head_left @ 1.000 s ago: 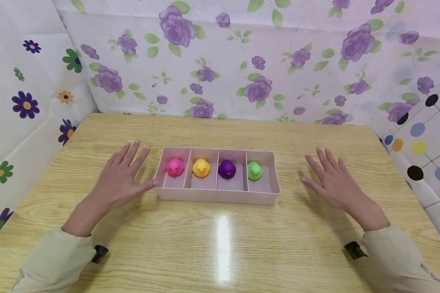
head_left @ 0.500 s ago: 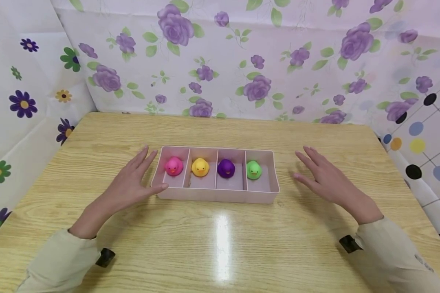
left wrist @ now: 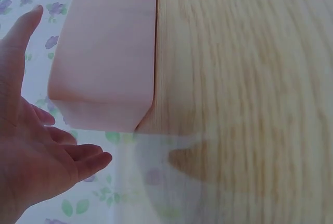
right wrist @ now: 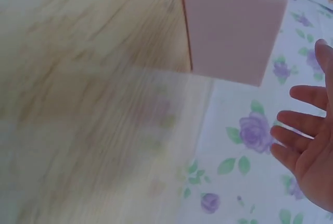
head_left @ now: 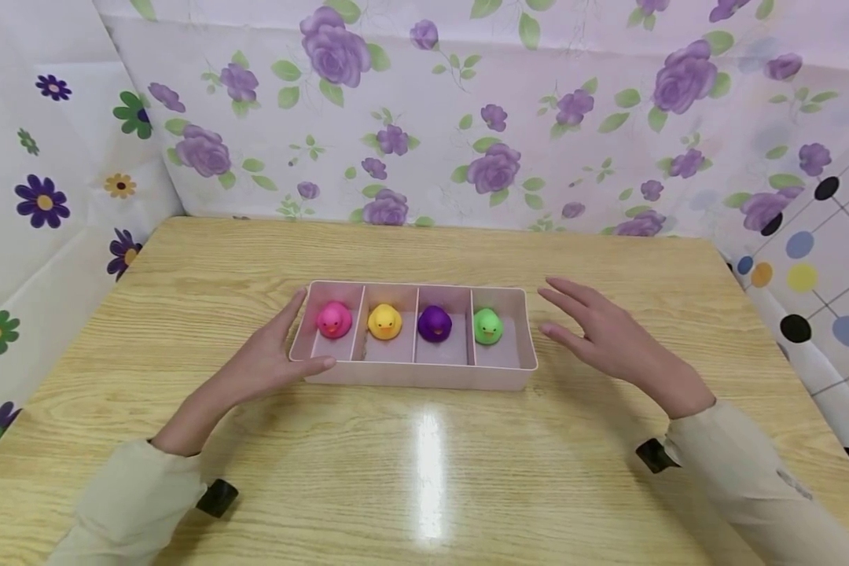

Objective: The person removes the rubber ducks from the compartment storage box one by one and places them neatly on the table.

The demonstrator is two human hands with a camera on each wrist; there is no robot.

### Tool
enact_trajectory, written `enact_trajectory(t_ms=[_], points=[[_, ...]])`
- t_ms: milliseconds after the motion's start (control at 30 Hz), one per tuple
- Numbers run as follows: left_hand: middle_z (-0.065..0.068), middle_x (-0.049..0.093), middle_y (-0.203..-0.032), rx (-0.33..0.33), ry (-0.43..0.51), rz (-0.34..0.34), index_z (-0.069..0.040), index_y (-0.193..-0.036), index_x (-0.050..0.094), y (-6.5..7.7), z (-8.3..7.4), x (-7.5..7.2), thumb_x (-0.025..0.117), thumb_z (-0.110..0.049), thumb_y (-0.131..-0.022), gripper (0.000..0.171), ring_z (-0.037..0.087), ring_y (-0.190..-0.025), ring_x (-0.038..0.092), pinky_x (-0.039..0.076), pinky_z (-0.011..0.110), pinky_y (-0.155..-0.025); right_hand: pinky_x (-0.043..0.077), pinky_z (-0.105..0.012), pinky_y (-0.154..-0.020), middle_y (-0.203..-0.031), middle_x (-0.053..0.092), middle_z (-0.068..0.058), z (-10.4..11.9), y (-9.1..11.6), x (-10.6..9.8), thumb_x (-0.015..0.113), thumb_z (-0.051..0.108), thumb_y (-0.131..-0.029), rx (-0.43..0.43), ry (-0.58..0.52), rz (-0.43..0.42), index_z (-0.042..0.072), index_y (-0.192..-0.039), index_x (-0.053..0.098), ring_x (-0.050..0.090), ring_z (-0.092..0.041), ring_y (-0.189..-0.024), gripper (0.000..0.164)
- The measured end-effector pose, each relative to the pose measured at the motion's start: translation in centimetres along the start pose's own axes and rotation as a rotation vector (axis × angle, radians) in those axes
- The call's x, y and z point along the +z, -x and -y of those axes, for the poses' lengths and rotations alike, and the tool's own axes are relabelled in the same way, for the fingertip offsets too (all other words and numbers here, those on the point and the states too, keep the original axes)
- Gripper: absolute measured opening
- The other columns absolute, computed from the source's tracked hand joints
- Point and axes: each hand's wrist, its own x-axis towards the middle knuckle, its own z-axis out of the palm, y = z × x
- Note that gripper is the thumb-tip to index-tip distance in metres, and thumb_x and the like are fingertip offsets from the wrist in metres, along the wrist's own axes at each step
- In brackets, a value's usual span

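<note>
A pale pink box [head_left: 416, 376] with side-by-side compartments stands on the table in the head view. From left to right its compartments hold a pink toy duck [head_left: 334, 320], a yellow duck [head_left: 385, 321], a purple duck [head_left: 435, 324] and a green duck [head_left: 488, 326]. My left hand [head_left: 258, 363] is at the box's left end, fingers extended, its thumb overlapping the front rim. Beyond the right end, my right hand [head_left: 604, 334] hovers with straight fingers and a small gap to the box. In both wrist views only the box's outer walls [left wrist: 106, 41] show.
The wooden table [head_left: 368, 464] stretches around the box, with a bright light reflection in front of it. A floral sheet [head_left: 439, 118] hangs along the back edge, and patterned sheets line both sides. Each sleeve has a small black device [head_left: 217, 498] at the wrist.
Both hands have moved inward toward the ends of the box, the left now right at its end and the right close by. The box and ducks stay put on the table.
</note>
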Motion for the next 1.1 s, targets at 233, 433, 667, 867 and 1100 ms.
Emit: enact_trajectory(t_ms=[233,433,667,867,1100], points=[[0.023,0.019,-0.156,-0.004,0.103,0.012,-0.009,-0.156,-0.002,-0.6,0.2,0.5,0.076,-0.045,-0.080,0.115,0.042,-0.138,0.027,0.028,0.061,-0.104,0.042,-0.055,-0.096,-0.139,0.049,-0.021,1.4,-1.2,0.5,0.068,0.017,-0.092,-0.179,-0.022,-0.104,0.000,-0.135,0.055,0.048,-0.040,-0.123,0.048],[0.024,0.019,-0.156,-0.032,0.129,0.029,-0.012,-0.156,-0.002,-0.8,0.1,0.7,0.076,-0.042,-0.080,0.113,0.044,-0.138,0.024,0.026,0.064,-0.104,0.046,-0.051,-0.092,-0.130,0.056,-0.023,2.1,-2.7,1.1,0.072,0.009,-0.087,-0.265,-0.060,-0.089,-0.004,-0.127,0.060,0.054,-0.039,-0.117,0.043],[0.021,0.016,-0.157,-0.046,0.179,0.032,-0.014,-0.157,0.000,-0.8,0.3,0.8,0.077,-0.037,-0.081,0.111,0.041,-0.140,0.020,0.023,0.064,-0.105,0.045,-0.049,-0.095,-0.125,0.061,-0.020,2.7,-4.4,1.5,0.073,0.005,-0.085,-0.239,-0.116,0.015,-0.003,-0.122,0.064,0.056,-0.037,-0.116,0.039],[0.017,0.013,-0.159,-0.055,0.236,0.030,-0.017,-0.157,-0.001,-1.0,0.6,1.1,0.079,-0.036,-0.080,0.112,0.038,-0.142,0.017,0.021,0.063,-0.107,0.047,-0.046,-0.094,-0.121,0.065,-0.013,3.3,-5.8,1.6,0.074,0.007,-0.085,-0.194,-0.153,0.098,0.002,-0.122,0.065,0.059,-0.031,-0.113,0.038],[0.016,0.015,-0.159,-0.056,0.294,0.025,-0.017,-0.157,0.000,-1.1,0.8,1.2,0.080,-0.033,-0.079,0.112,0.036,-0.141,0.018,0.021,0.060,-0.108,0.051,-0.041,-0.081,-0.103,0.070,-0.008,3.6,-7.0,1.7,0.073,0.005,-0.085,-0.126,-0.163,0.149,0.003,-0.116,0.068,0.064,-0.024,-0.092,0.031]])
